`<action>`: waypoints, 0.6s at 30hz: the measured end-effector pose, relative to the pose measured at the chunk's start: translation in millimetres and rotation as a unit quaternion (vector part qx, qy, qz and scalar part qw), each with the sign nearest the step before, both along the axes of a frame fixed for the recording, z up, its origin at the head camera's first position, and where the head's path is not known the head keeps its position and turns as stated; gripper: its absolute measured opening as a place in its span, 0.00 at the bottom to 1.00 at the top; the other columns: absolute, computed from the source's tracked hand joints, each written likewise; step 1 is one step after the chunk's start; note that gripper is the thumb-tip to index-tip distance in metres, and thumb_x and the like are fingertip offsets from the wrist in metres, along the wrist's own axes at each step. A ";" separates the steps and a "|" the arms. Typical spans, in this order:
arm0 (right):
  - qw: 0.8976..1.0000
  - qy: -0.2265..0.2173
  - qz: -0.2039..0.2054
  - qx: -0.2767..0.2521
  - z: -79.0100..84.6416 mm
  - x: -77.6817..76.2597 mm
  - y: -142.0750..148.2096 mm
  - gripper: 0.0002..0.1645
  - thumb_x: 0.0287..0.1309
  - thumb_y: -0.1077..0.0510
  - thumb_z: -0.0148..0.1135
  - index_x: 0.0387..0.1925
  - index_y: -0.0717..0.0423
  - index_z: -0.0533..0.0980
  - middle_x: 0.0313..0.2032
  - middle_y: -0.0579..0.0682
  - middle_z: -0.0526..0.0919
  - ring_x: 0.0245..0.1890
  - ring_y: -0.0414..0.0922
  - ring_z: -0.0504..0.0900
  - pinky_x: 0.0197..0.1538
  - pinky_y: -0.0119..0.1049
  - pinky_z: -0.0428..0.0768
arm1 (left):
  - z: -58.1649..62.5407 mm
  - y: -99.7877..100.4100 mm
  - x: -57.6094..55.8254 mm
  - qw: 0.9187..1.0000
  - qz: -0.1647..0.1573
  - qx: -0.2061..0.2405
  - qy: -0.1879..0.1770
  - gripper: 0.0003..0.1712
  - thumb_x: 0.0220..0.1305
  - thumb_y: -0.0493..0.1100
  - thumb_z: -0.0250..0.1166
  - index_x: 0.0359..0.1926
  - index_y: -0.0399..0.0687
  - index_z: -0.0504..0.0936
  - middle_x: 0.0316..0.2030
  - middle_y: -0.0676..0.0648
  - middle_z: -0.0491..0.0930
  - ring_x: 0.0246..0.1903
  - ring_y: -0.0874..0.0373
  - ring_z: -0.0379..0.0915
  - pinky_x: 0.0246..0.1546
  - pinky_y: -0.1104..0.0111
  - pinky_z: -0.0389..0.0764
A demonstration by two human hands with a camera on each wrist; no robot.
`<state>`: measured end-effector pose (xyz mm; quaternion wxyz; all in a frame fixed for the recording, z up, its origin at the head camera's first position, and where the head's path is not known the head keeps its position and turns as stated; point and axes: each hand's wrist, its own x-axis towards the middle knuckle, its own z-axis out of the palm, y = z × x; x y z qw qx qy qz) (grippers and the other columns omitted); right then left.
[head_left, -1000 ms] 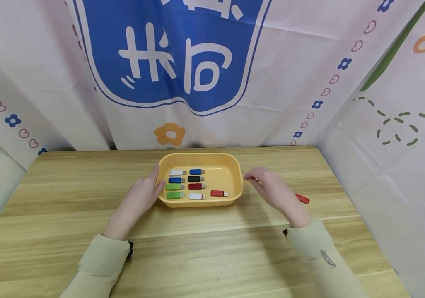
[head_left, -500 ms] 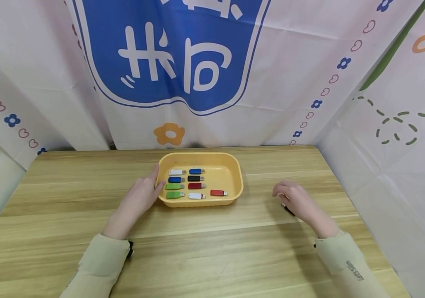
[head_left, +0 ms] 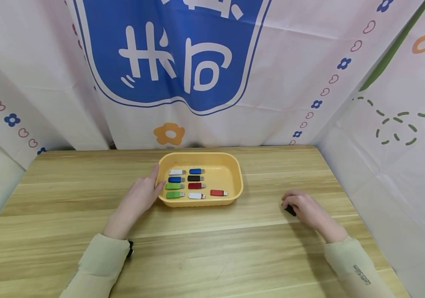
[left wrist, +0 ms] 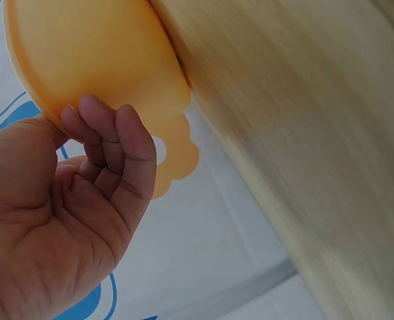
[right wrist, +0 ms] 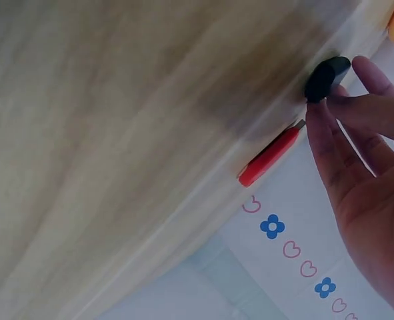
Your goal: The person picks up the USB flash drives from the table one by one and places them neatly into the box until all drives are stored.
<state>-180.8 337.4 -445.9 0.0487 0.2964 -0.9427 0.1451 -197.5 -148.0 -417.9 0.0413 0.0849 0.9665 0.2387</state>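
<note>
My left hand holds the left end of a yellow plastic tray, thumb over the rim and fingers against the outer wall. Over the right part of the table, my right hand pinches a black USB stick between thumb and fingertips, close to the wood. The right wrist view shows this black stick at the fingertips. A red USB stick lies on the table near it, hidden behind the hand in the head view.
Several USB sticks lie in the tray in rows, among them a white one, a black one, a green one and a red one. A printed curtain hangs behind the wooden table.
My right hand has moved from beside the tray's right end rightward and toward me, down to the black USB stick, which it now pinches. My left hand and the tray stay put.
</note>
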 end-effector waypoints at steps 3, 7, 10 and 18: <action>1.000 0.003 0.000 0.004 -1.6 0.1 2.1 0.21 0.50 0.81 0.60 0.31 0.54 0.85 0.45 0.55 0.86 0.46 0.55 0.85 0.47 0.49 0.84 | 0.1 -0.1 0.0 1.000 0.001 0.000 0.000 0.39 0.76 0.45 0.54 0.77 0.32 0.48 0.19 0.45 0.69 0.14 0.57 0.63 0.16 0.68 0.66; 1.000 0.009 0.002 0.007 -1.7 0.0 3.0 0.22 0.48 0.81 0.60 0.34 0.56 0.87 0.45 0.57 0.85 0.46 0.56 0.85 0.47 0.49 0.85 | -0.6 -0.5 -0.2 1.000 0.001 0.000 -0.001 0.39 0.76 0.45 0.54 0.77 0.32 0.48 0.19 0.45 0.69 0.14 0.57 0.63 0.16 0.68 0.65; 1.000 0.013 0.003 0.007 -1.1 0.0 2.7 0.20 0.46 0.81 0.63 0.35 0.57 0.87 0.44 0.57 0.85 0.44 0.55 0.85 0.45 0.48 0.85 | -1.4 -0.7 -0.6 1.000 0.001 -0.001 -0.001 0.39 0.76 0.46 0.54 0.77 0.32 0.48 0.20 0.45 0.69 0.15 0.57 0.63 0.16 0.68 0.65; 1.000 -0.021 -0.013 0.004 -0.3 -1.3 -3.8 0.16 0.48 0.74 0.72 0.40 0.59 0.85 0.43 0.54 0.85 0.42 0.51 0.85 0.45 0.44 0.85 | -2.0 -0.8 -0.6 1.000 0.000 -0.003 0.005 0.39 0.76 0.46 0.54 0.77 0.32 0.49 0.19 0.45 0.69 0.15 0.57 0.64 0.17 0.68 0.65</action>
